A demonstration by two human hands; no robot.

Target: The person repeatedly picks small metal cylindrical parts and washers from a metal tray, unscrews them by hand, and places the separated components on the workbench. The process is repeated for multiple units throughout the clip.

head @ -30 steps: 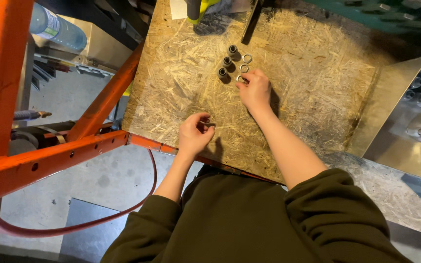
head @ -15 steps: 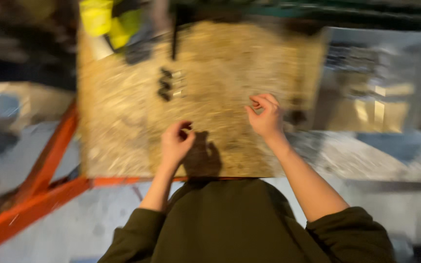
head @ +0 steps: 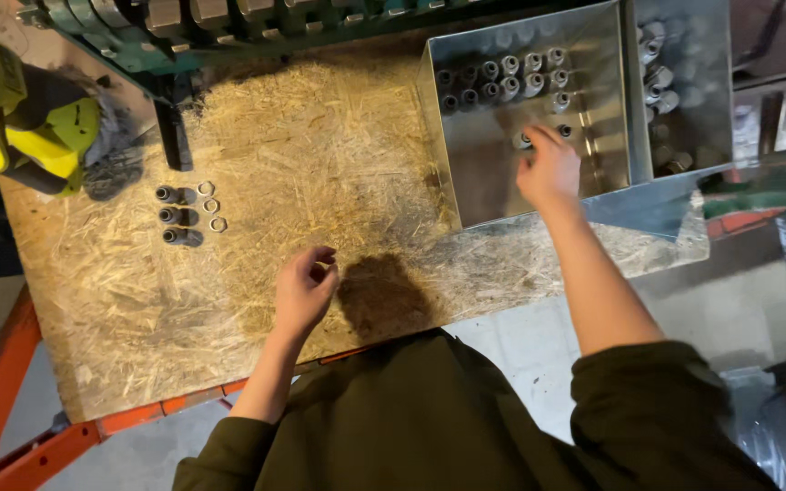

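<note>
— Where the surface (head: 320,155) begins at the left, what lies there?

— A yellow power tool (head: 20,127), then three dark bolts (head: 175,215) in a column with three small nuts (head: 211,205) just beside them.

— And the left hand (head: 304,291)?

— It hovers over bare board near the front edge, fingers loosely curled; I cannot tell whether it holds anything.

— Further right?

— A metal bin (head: 466,182) with rows of grey fittings (head: 511,77) along its far wall. The right hand (head: 549,168) reaches inside, fingers bent down around one loose fitting (head: 524,141) on the bin floor. A second bin (head: 684,82) stands beside it.
</note>
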